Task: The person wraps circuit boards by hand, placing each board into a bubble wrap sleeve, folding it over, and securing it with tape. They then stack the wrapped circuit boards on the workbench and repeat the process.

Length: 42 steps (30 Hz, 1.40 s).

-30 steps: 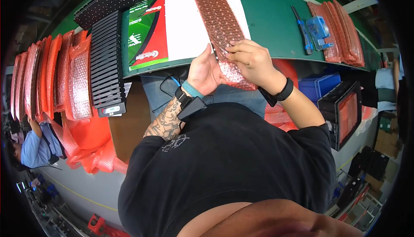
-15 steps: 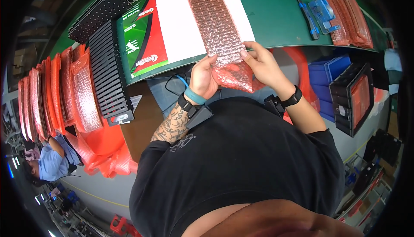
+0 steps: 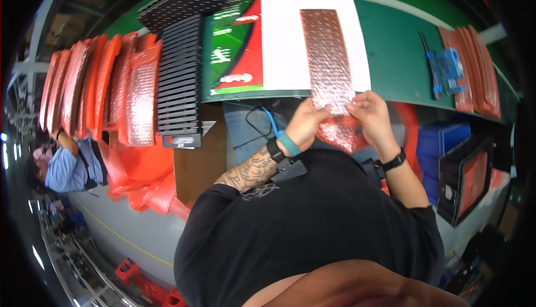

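Note:
A long, narrow pink bubble-wrap bag [image 3: 328,55] lies over a white sheet [image 3: 285,44] on the green workbench, its near end hanging past the front edge. Its upper part looks flat and filled with something I cannot make out; the near end is loose and crumpled. My left hand [image 3: 303,126] pinches the left side of that near end between thumb and fingers. On the opposite side, my right hand [image 3: 373,118] is closed on the bag's right edge. Both hands are just in front of the bench edge.
Left of the sheet lie a green-and-red printed panel [image 3: 231,50] and black slotted panels [image 3: 180,78]. Filled pink bubble bags [image 3: 142,94] stand at far left; more [image 3: 472,72] lie right, beside a blue-handled cutter [image 3: 432,72]. Blue bins [image 3: 446,139] sit below. A co-worker [image 3: 72,164] is beyond.
The view has shifted, so bench and hands appear lower and farther right. Both hands keep their hold on the bag's near end; my right fingers are curled more tightly at its edge.

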Tool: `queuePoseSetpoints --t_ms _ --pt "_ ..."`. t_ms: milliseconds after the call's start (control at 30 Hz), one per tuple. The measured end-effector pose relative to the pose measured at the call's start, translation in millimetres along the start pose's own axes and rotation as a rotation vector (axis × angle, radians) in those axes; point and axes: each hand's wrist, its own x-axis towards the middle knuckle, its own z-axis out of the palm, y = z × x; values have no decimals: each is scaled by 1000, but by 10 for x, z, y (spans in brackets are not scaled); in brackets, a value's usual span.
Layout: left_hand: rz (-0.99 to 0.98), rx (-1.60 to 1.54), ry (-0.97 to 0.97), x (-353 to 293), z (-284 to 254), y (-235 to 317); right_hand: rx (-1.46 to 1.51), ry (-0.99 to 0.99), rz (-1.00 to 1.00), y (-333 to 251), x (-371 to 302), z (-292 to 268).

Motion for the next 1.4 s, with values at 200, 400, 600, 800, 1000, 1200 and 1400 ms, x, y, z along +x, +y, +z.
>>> queuePoseSetpoints --t_ms 200,400,600,800,1000,1200,1400 --pt "2 -160 10 -134 -129 52 -1089 -460 -203 -1419 502 340" --pt "28 -159 -9 -216 -300 67 -1099 -634 -629 -2104 1976 2018" --pt "43 -157 10 -422 -529 303 -894 -175 -43 -1695 4080 2516" --pt "-1 -97 94 -527 -734 547 -1257 124 -318 -1087 4595 3075" --pt "-22 -166 154 -489 -918 733 -1143 45 -256 -1039 4837 3233" --pt "4 -373 169 -344 -768 791 -109 -140 28 -1471 5239 2601" --pt "77 -384 247 -226 -667 660 393 -522 312 -2065 4350 1295"
